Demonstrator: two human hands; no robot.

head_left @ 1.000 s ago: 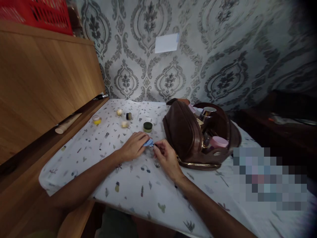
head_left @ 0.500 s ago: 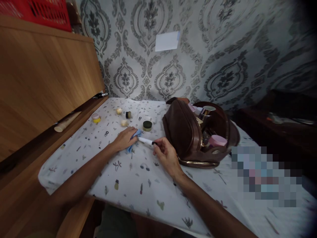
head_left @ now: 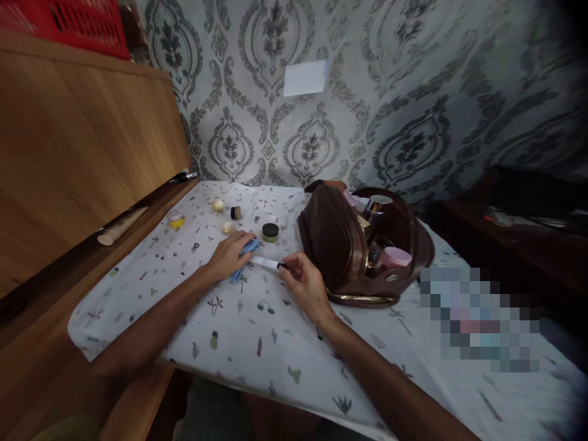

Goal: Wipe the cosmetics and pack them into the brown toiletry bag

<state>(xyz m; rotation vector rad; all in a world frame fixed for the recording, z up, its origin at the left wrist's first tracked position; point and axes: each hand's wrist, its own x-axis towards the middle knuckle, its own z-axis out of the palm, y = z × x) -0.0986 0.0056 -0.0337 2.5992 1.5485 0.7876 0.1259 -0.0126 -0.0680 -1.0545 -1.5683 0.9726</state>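
Note:
My left hand (head_left: 230,255) is closed on a blue cloth (head_left: 248,247), which wraps the left end of a slim white tube (head_left: 264,262). At the tube's black right end, the fingers of my right hand (head_left: 304,283) pinch it. The tube lies almost level between both hands, just above the cloth-covered table (head_left: 239,355). Lettering shows on its side, too small to read. Beyond the hands stands a round jar with a dark green lid (head_left: 270,231). Right of my right hand sits an open brown cosmetic bag (head_left: 333,236) with a pink-lidded container (head_left: 395,257) inside.
Small jars stand at the back left: a yellow one (head_left: 175,219), a black-lidded one (head_left: 235,212) and pale ones (head_left: 218,206). A wooden cabinet (head_left: 92,135) borders the left side. At the right lies a blurred-out item (head_left: 478,318). Patterned wallpaper (head_left: 312,141) rises behind.
The white tube has turned slightly, so its lettering now shows. Both hands keep their hold. The whole view has shifted a little.

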